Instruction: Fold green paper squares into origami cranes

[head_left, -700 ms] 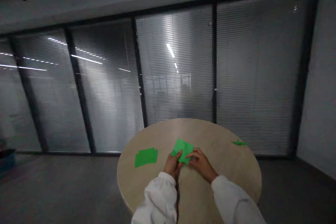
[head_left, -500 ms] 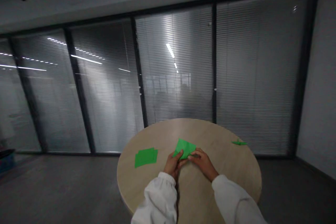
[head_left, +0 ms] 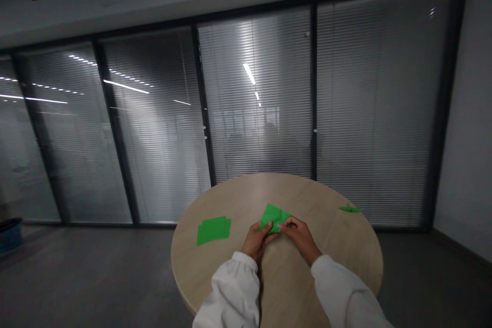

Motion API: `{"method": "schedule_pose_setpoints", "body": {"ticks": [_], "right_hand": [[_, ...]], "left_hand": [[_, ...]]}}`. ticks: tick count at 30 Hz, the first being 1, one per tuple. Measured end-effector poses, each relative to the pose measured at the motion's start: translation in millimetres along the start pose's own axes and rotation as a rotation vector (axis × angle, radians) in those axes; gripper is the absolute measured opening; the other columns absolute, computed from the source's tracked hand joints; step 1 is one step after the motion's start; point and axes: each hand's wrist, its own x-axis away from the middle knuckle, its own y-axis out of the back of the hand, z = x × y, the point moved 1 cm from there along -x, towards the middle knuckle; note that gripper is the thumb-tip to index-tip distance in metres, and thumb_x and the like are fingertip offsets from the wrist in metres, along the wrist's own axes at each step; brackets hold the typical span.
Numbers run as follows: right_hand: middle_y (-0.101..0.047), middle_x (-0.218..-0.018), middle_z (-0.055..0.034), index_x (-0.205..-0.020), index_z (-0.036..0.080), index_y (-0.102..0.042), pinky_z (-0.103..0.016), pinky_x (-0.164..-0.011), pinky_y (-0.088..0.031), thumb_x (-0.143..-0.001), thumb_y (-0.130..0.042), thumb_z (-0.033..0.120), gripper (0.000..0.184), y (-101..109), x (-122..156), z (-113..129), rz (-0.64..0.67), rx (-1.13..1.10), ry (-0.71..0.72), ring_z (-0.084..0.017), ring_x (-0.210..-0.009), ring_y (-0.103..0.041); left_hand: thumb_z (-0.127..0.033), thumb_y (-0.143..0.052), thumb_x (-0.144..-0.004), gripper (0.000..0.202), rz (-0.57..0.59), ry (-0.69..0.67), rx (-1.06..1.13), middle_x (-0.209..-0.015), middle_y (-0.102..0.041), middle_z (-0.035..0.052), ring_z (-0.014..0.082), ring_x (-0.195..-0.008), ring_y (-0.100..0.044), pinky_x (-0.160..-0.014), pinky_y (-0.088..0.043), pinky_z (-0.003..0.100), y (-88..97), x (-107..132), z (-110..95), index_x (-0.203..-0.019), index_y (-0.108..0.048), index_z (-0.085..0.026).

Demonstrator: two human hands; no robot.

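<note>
Between my hands, above the middle of the round table, is a green sheet of paper with crease lines across it. My left hand grips its lower left part, thumb on top and fingers underneath. My right hand pinches the paper's lower right edge, its fingertips close to my left thumb. The fingers cover the lower edge, so the exact fold there is hidden. To the left lies a small stack of green paper sheets, slightly fanned. A small folded green paper piece rests near the table's right edge.
The round wooden table has a curved edge around my forearms. Behind it stands a glass partition with blinds and dark frames. A blue bin sits on the floor at far left, and a plain wall rises at right.
The paper has shifted slightly right and turned a little in my hands. My left thumb has moved right, and my right fingertips now press nearer to it.
</note>
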Motion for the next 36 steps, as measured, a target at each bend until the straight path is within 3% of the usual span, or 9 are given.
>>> {"method": "schedule_pose_setpoints", "body": {"ticks": [7, 12, 15, 19, 25, 29, 36], "right_hand": [[-0.056, -0.059, 0.0038, -0.064, 0.02, -0.051, -0.024, -0.058, -0.039, -0.065, -0.07, 0.045, 0.032, 1, -2, -5, -0.041, -0.011, 0.003, -0.015, -0.06, -0.054], [-0.063, -0.067, 0.0031, -0.085, 0.023, -0.046, -0.024, -0.055, -0.042, -0.063, -0.073, 0.041, 0.04, 3, -4, -8, -0.085, -0.125, -0.005, -0.016, -0.061, -0.059], [-0.066, -0.072, 0.0015, -0.102, 0.024, -0.042, -0.026, -0.057, -0.046, -0.062, -0.074, 0.039, 0.054, 3, -3, -7, -0.106, -0.133, -0.017, -0.019, -0.065, -0.063], [-0.068, -0.077, -0.0005, -0.114, 0.023, -0.038, -0.029, -0.061, -0.048, -0.062, -0.074, 0.036, 0.064, 2, -2, -3, -0.098, -0.14, -0.025, -0.021, -0.07, -0.065], [-0.069, -0.082, -0.0018, -0.101, 0.022, -0.048, -0.027, -0.061, -0.047, -0.062, -0.074, 0.037, 0.049, 1, -1, -3, -0.073, -0.187, -0.045, -0.02, -0.072, -0.064], [-0.067, -0.072, -0.0007, -0.088, 0.018, -0.059, -0.025, -0.057, -0.044, -0.061, -0.074, 0.039, 0.037, 1, 1, -3, -0.021, -0.12, -0.092, -0.018, -0.064, -0.06], [-0.07, -0.076, -0.0037, -0.087, 0.014, -0.069, -0.027, -0.063, -0.045, -0.057, -0.077, 0.04, 0.04, 0, 4, 2, 0.093, -0.077, -0.157, -0.018, -0.066, -0.061]], "left_hand": [[-0.037, -0.075, -0.067, 0.036, 0.027, 0.019, 0.03, -0.095, -0.071, 0.0149, 0.0232, -0.089, -0.066, -0.082, -0.052, 0.034, -2.5, 2, -2, -0.087, -0.071, -0.008], [-0.043, -0.071, -0.07, 0.042, 0.094, 0.026, 0.019, -0.1, -0.069, 0.0175, 0.0237, -0.089, -0.066, -0.082, -0.052, 0.034, -6.3, 5, -4, -0.093, -0.07, -0.007], [-0.04, -0.079, -0.06, 0.045, 0.089, -0.005, -0.068, -0.095, -0.071, 0.0143, 0.0212, -0.083, -0.066, -0.078, -0.051, 0.031, -8.3, 6, -6, -0.092, -0.07, -0.009], [-0.031, -0.087, -0.043, 0.043, 0.004, -0.075, -0.252, -0.069, -0.071, 0.0055, 0.0151, -0.061, -0.062, -0.065, -0.049, 0.026, -8.7, 4, -8, -0.076, -0.071, -0.009], [-0.028, -0.087, -0.041, 0.042, -0.094, -0.121, -0.187, -0.061, -0.067, 0.002, 0.0135, -0.055, -0.06, -0.059, -0.05, 0.025, -2.9, -2, -6, -0.074, -0.068, -0.01], [-0.026, -0.086, -0.043, 0.05, -0.18, -0.152, -0.1, -0.061, -0.067, 0.0007, 0.0144, -0.057, -0.063, -0.061, -0.052, 0.025, 2.7, -4, -5, -0.086, -0.066, -0.012], [-0.026, -0.085, -0.047, 0.042, -0.165, -0.156, -0.072, -0.065, -0.069, 0.0033, 0.0156, -0.061, -0.065, -0.063, -0.052, 0.026, 2.0, -3, -7, -0.081, -0.064, -0.012]]}}
